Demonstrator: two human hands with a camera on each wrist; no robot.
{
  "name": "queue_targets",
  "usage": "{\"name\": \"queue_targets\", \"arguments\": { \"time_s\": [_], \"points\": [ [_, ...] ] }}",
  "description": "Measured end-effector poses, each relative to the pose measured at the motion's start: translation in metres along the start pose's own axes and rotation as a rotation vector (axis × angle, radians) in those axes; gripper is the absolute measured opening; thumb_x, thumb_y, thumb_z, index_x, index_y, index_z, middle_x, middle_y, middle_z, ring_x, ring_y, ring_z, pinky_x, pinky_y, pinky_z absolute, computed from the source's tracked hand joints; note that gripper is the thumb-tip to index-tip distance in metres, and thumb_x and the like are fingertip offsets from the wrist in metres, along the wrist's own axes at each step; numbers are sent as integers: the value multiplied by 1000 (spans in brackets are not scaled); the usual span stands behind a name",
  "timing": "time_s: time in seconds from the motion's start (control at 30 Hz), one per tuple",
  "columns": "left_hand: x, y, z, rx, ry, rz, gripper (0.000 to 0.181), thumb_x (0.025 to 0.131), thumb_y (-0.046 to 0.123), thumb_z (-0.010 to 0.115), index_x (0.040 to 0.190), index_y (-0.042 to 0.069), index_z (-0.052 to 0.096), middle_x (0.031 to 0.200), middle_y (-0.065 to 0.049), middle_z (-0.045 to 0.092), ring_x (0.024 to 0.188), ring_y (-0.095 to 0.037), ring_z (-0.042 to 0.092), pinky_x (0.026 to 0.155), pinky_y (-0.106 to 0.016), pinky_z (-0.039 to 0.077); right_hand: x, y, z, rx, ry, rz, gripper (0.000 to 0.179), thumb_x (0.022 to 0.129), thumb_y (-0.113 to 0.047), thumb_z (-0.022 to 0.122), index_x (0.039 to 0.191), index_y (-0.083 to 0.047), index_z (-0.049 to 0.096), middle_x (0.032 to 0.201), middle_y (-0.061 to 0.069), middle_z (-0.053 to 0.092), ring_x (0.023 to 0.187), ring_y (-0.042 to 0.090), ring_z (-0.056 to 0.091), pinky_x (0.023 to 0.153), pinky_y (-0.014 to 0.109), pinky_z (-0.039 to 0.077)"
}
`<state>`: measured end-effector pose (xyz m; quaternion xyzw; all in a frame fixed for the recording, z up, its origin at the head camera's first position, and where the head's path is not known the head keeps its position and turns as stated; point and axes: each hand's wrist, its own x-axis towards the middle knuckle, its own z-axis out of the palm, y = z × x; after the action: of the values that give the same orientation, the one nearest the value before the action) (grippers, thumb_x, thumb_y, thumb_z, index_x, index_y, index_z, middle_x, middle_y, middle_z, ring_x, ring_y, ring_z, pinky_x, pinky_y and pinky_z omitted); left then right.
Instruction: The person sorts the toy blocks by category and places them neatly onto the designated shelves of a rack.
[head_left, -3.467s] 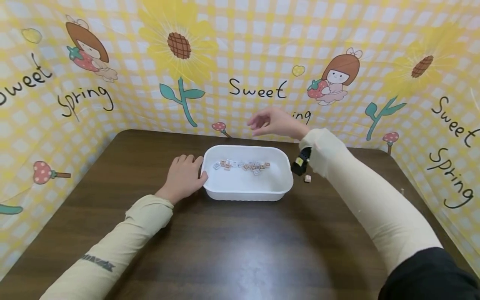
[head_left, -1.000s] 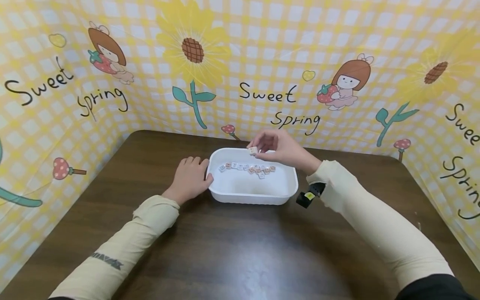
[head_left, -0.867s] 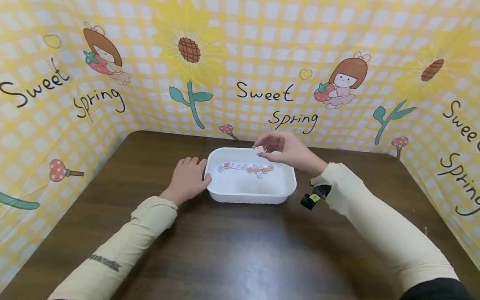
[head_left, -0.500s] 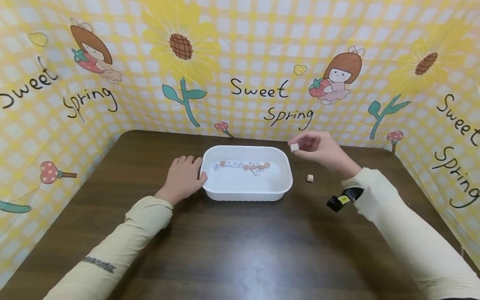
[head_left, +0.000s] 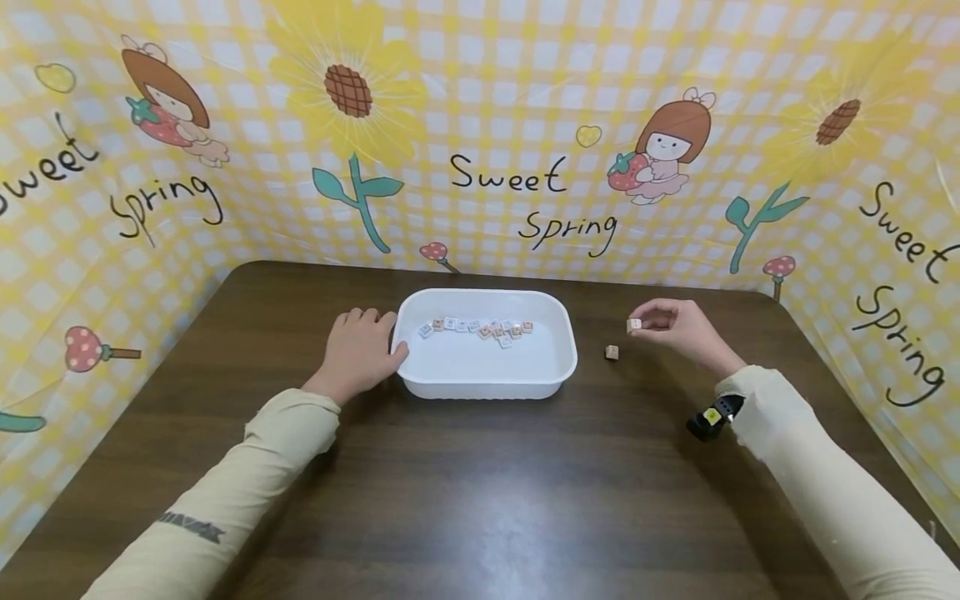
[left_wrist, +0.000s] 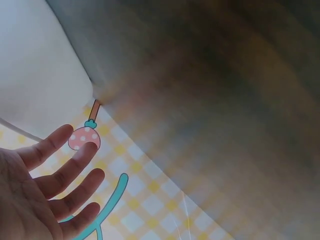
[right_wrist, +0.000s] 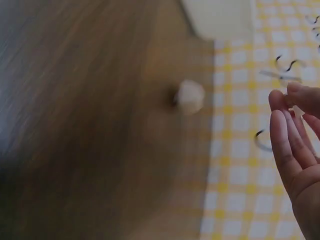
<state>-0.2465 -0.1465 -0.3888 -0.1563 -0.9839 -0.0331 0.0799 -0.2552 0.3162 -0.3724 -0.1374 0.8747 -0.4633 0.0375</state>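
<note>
My left hand rests against the left end of a white plastic tub, its thumb on the rim. In the left wrist view, the fingers are slightly spread and nearly straight beside the tub wall. To the right of the tub, my right hand pinches a small pale cube between thumb and fingertips, just above the table. A second small cube sits on the wood between that hand and the tub. It looks blurred in the right wrist view. The markings on the cubes are too small to read.
Several small white and tan marked pieces lie in a rough row inside the tub. Dark wooden tabletop extends on all sides. A yellow checked cloth stands behind and beside the table.
Earlier my right hand was empty behind the tub; a second ago it held the cube over the tub's far rim. It has since carried the cube right and down. My left hand stays put.
</note>
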Motion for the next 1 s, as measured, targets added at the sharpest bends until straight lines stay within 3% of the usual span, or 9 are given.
{"name": "queue_targets", "arguments": {
  "time_s": [0.2,0.33,0.67,1.0],
  "points": [
    [-1,1,1,-1,3,-4,49,87,33,49,121,-1,55,110,-24,60,103,-41,52,94,-54,38,0,30,4,-171,-16,15,24,81,-20,72,100,-6,68,90,6,71,77,8,67,70,21,51],
    [-1,0,4,-4,8,-2,48,87,32,48,120,-1,55,109,-24,61,102,-41,53,93,-54,38,1,43,8,-243,-26,50,22,81,-24,72,97,-9,70,91,8,71,75,7,65,69,22,50],
    [-2,0,6,-20,14,-7,46,87,31,48,120,-1,55,108,-23,61,102,-40,53,92,-54,38,5,47,12,-212,-68,79,20,78,-18,75,93,-6,71,86,9,71,72,6,63,66,23,49],
    [-2,2,5,-27,31,2,45,87,31,47,118,-1,56,105,-23,61,100,-40,54,90,-53,39,10,46,15,-266,-84,75,19,77,-14,76,91,-3,71,84,10,70,69,5,59,62,22,47]
  ]
}}
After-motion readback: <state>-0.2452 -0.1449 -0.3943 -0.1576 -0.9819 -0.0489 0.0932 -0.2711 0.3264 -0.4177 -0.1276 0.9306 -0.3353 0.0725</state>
